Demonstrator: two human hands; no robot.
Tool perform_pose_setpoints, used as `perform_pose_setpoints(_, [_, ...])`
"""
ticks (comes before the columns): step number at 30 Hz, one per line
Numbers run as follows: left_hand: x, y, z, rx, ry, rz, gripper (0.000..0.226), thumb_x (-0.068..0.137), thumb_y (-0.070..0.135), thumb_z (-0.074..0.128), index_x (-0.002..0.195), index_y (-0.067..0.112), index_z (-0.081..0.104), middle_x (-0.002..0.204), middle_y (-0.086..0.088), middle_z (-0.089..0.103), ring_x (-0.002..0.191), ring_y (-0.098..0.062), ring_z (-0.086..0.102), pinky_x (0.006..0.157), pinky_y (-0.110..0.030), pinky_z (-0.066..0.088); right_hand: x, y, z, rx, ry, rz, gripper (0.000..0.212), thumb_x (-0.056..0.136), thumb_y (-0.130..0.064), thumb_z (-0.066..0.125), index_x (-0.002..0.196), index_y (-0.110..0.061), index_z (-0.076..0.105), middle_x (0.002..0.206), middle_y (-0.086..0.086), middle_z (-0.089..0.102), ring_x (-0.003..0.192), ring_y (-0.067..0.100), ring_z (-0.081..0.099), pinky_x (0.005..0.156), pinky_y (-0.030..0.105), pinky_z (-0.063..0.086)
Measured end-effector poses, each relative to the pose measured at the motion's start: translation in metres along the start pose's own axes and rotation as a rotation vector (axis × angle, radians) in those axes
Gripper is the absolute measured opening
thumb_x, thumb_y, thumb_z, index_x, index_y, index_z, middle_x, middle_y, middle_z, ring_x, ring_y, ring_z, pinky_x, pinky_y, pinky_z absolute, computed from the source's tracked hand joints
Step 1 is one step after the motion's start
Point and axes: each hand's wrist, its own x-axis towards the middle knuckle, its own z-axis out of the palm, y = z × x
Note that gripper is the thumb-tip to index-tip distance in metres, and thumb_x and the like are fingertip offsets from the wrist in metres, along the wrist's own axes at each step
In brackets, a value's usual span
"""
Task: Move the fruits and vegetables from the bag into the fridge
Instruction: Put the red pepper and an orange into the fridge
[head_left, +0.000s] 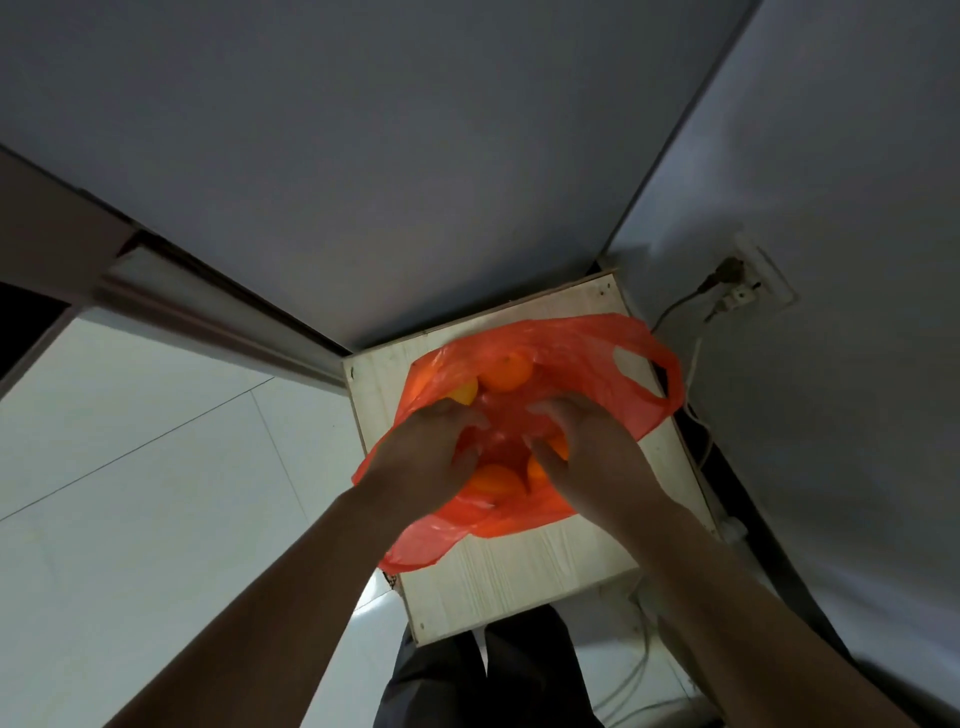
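Head view, looking down: dark trousers (441, 686) stand at the near edge of a pale wooden stand (519, 571). Both forearms reach over it into a red plastic bag (571, 353) lying open on its top. The left hand (426, 452) and right hand (592, 447) bend their fingers down into the bag's mouth among oranges (506, 371); whether they grip fruit or plastic cannot be told. Beyond, a plug (727, 270) sits in a wall socket (763, 280).
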Motion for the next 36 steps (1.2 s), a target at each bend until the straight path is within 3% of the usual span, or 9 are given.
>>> perform_pose_setpoints(5, [-0.01, -0.028, 0.001, 0.056, -0.023, -0.002, 0.038, 0.086, 0.027, 0.052, 0.123, 0.025, 0.055, 0.128, 0.004, 0.052, 0.119, -0.018, 0.048, 0.09, -0.03, 0.047, 0.006, 0.0, 0.015, -0.021, -0.087, 0.008, 0.034, 0.09, -0.032, 0.056, 0.121, -0.021, 0.053, 0.115, -0.002, 0.06, 0.106, 0.014, 0.055, 0.088, 0.023, 0.041])
perform_pose_setpoints(8, [-0.009, -0.046, 0.001, 0.095, -0.062, -0.052, 0.048, 0.085, 0.028, 0.058, 0.132, 0.026, 0.047, 0.139, 0.003, 0.045, 0.128, -0.018, 0.042, 0.099, -0.033, 0.044, 0.011, 0.001, 0.018, -0.024, -0.108, 0.049, 0.034, 0.089, -0.031, 0.057, 0.121, -0.019, 0.054, 0.116, -0.001, 0.06, 0.109, 0.015, 0.054, 0.087, 0.018, 0.034])
perform_pose_setpoints(15, [0.004, -0.059, 0.01, 0.175, -0.132, 0.008, 0.068, 0.081, 0.045, 0.065, 0.14, 0.028, 0.035, 0.14, 0.003, 0.042, 0.126, -0.019, 0.044, 0.097, -0.034, 0.048, 0.017, -0.006, 0.023, 0.021, -0.119, 0.052, 0.033, 0.089, -0.031, 0.058, 0.12, -0.02, 0.054, 0.117, -0.003, 0.058, 0.107, 0.011, 0.055, 0.09, 0.018, 0.037])
perform_pose_setpoints(20, [0.008, -0.06, 0.017, 0.192, -0.114, -0.013, 0.073, 0.078, 0.046, 0.068, 0.14, 0.029, 0.034, 0.14, 0.003, 0.039, 0.125, -0.021, 0.044, 0.094, -0.035, 0.049, 0.011, -0.001, 0.019, 0.024, -0.09, 0.066, 0.031, 0.087, -0.029, 0.061, 0.116, -0.017, 0.057, 0.111, 0.0, 0.061, 0.096, 0.01, 0.056, 0.077, 0.007, 0.03])
perform_pose_setpoints(24, [0.008, -0.058, 0.022, 0.195, -0.108, 0.0, 0.075, 0.076, 0.049, 0.068, 0.14, 0.029, 0.034, 0.138, 0.001, 0.041, 0.124, -0.022, 0.045, 0.093, -0.036, 0.051, 0.001, 0.004, 0.019, 0.034, -0.084, 0.107, 0.034, 0.086, -0.03, 0.063, 0.117, -0.017, 0.058, 0.111, 0.001, 0.061, 0.101, 0.015, 0.057, 0.082, 0.017, 0.035])
perform_pose_setpoints(31, [0.006, -0.058, 0.029, 0.249, -0.149, -0.003, 0.086, 0.069, 0.051, 0.072, 0.142, 0.029, 0.031, 0.142, 0.004, 0.041, 0.128, -0.023, 0.042, 0.095, -0.041, 0.05, -0.004, 0.014, 0.023, -0.038, -0.075, 0.162, 0.037, 0.085, -0.026, 0.063, 0.12, -0.016, 0.055, 0.116, 0.003, 0.058, 0.107, 0.018, 0.053, 0.086, 0.019, 0.034])
perform_pose_setpoints(36, [0.002, -0.05, 0.028, 0.211, -0.079, -0.009, 0.083, 0.067, 0.051, 0.074, 0.137, 0.028, 0.036, 0.137, 0.006, 0.044, 0.123, -0.022, 0.046, 0.092, -0.04, 0.052, -0.006, 0.024, 0.031, -0.129, -0.172, 0.194, 0.049, 0.086, -0.036, 0.061, 0.13, -0.02, 0.046, 0.125, 0.0, 0.054, 0.117, 0.016, 0.048, 0.098, 0.024, 0.035])
